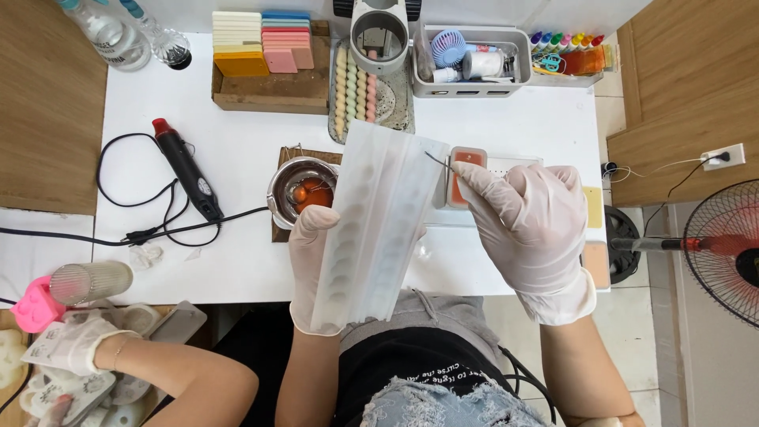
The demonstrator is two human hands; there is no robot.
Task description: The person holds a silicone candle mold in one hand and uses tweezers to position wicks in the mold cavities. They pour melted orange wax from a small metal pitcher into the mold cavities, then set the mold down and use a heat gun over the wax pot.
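Bright, even light from overhead, we see no hard shadows. The white desk [237, 229] runs near blown-out, only soft grey shade under the translucent silicone mould [371, 229]. Small glints on the metal melting pot [294, 183] rim and the clear bottles [118, 32]. We get mild wide-angle bending at the edges; the fan [723, 249] at right looks stretched. Centre is sharp, gloved right hand [534, 229] crisp, no motion blur. Bottom corners slightly soft.
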